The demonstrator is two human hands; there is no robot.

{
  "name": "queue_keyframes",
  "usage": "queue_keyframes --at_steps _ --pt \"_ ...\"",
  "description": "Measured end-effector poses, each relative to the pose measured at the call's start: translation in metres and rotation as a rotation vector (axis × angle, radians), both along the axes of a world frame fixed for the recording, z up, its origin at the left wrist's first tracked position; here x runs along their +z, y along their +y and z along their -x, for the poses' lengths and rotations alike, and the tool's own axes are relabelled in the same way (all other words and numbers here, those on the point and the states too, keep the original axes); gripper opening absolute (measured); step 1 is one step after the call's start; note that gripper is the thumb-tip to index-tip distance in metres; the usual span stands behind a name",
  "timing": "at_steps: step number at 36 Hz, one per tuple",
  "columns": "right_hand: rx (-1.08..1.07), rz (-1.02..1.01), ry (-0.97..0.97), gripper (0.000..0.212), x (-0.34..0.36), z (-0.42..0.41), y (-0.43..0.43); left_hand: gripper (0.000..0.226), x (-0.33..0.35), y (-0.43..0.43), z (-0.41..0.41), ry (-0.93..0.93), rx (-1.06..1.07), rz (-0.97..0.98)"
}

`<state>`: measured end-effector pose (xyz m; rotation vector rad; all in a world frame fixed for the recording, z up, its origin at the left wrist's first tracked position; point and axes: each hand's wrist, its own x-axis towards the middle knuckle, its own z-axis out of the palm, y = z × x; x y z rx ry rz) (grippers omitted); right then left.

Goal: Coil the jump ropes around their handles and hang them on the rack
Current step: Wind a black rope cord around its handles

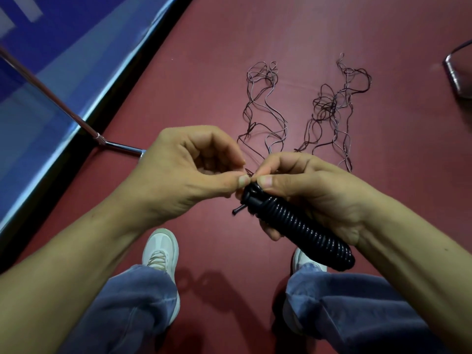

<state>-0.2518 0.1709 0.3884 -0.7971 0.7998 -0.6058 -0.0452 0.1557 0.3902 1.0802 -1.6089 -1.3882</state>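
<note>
A black jump rope (301, 224) is coiled tightly around its handles into a thick bundle. My right hand (314, 190) grips the bundle's upper part, thumb pressed near its top end. My left hand (189, 172) pinches something thin at the top of the bundle, thumb and forefinger meeting right beside my right thumb. A short black rope end (238, 209) sticks out sideways below the pinch. Two loose tangles of thin dark cord lie on the red floor ahead, one (263, 108) in the middle and one (337, 103) to its right.
A chrome rack leg and foot (84, 123) run along the blue padded wall (51, 72) at the left. Another metal frame foot (457, 72) sits at the right edge. My two white shoes (161, 249) and jeans stand on the red floor below.
</note>
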Motion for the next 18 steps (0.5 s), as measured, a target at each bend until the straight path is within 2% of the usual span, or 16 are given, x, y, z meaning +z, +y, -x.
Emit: queue_keyframes --at_steps 5,8,11,18 --pt "-0.009 -0.03 -0.076 0.019 -0.001 -0.011 0.004 0.022 -0.002 -0.004 -0.001 0.025 -0.013 -0.042" --pt "-0.041 0.018 -0.018 0.014 -0.001 -0.013 0.002 0.021 -0.001 -0.008 -0.006 0.065 0.03 -0.044" --pt "-0.103 0.071 0.083 0.01 -0.001 -0.014 0.0 0.013 0.003 -0.007 -0.008 0.017 0.065 0.02" --pt "-0.228 0.099 0.036 0.009 0.006 -0.006 -0.008 0.007 0.006 0.001 -0.006 -0.06 0.041 0.113"
